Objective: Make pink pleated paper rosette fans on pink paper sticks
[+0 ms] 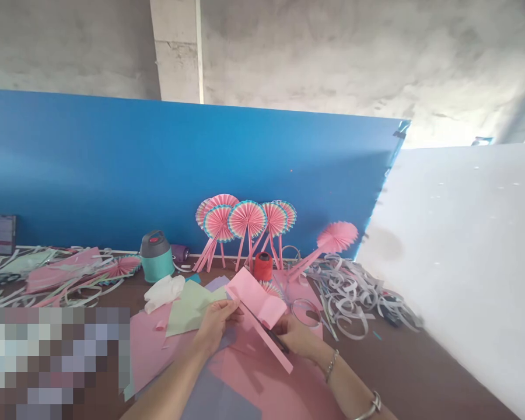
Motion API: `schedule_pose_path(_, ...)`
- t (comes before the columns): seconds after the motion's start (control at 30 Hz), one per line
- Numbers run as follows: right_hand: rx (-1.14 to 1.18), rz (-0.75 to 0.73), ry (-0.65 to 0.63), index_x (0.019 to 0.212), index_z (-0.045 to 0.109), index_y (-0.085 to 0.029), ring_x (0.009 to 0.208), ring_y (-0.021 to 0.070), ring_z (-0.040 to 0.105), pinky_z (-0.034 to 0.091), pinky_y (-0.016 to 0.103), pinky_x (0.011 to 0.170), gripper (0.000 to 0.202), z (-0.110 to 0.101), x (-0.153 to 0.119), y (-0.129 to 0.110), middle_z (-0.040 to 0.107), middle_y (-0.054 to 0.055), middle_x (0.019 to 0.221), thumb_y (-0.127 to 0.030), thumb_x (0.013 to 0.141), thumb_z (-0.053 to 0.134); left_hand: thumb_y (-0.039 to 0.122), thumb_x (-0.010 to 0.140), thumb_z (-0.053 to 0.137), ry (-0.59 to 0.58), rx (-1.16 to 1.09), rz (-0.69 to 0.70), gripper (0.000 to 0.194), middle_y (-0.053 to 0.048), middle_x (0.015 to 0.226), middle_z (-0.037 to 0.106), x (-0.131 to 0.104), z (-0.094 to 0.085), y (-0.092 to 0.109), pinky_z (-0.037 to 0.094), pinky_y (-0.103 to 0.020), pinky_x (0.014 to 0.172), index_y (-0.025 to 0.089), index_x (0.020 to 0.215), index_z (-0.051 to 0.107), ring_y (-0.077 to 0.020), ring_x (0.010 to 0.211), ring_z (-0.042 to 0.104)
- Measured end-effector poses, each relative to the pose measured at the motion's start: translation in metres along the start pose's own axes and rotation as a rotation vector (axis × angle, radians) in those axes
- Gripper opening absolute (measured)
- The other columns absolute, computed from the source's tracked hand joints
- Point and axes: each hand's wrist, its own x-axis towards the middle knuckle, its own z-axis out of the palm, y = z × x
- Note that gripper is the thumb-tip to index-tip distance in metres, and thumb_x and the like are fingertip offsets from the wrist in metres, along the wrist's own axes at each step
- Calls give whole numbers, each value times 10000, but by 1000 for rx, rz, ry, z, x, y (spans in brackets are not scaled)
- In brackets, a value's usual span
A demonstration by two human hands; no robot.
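Between my hands is a sheet of pink paper, its right end curling over. My left hand pinches the sheet's left edge between thumb and fingers. My right hand is closed around dark-handled scissors, whose blades lie along a cut in the paper. A narrow pink strip slants down from the cut toward the lower right. Below the hands lie more pink sheets and a grey-purple sheet. The scissor handles are partly hidden by my right fingers.
Pleated pink paper fans lean on the blue panel. A teal-and-grey container and a red object stand on the table. Curled paper strips pile up at the right, beside a white wall. Green sheets lie left.
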Motion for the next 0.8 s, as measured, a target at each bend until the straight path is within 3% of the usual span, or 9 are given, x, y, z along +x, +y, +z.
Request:
schedule_pose_path(0.23, -11, -3, 19, 653, 686, -150, 467, 63, 386, 343, 203, 469, 221, 0, -1, -4, 560, -39, 522, -349, 581, 751, 490, 537, 795, 8, -5, -8, 392, -38, 597, 646, 0, 1, 0, 423, -210, 523, 129, 573, 647, -114, 519, 585)
schedule_pose_path(0.57, -33, -10, 26, 694, 687, -154, 471, 68, 393, 329, 197, 454, 236, -3, 4, 10, 566, -34, 533, -351, 576, 742, 499, 538, 794, 32, -12, 24, 390, -29, 597, 645, 3, -3, 1, 421, -218, 516, 140, 584, 650, -116, 521, 574)
schedule_pose_path(0.8, 23, -73, 40, 1072, 639, -204, 505, 96, 471, 403, 229, 498, 532, 2, 4, 3, 670, 1, 744, -353, 572, 746, 490, 560, 793, 3, -1, 9, 384, -41, 606, 655, 3, -2, -4, 426, -211, 532, 130, 587, 662, -112, 533, 585)
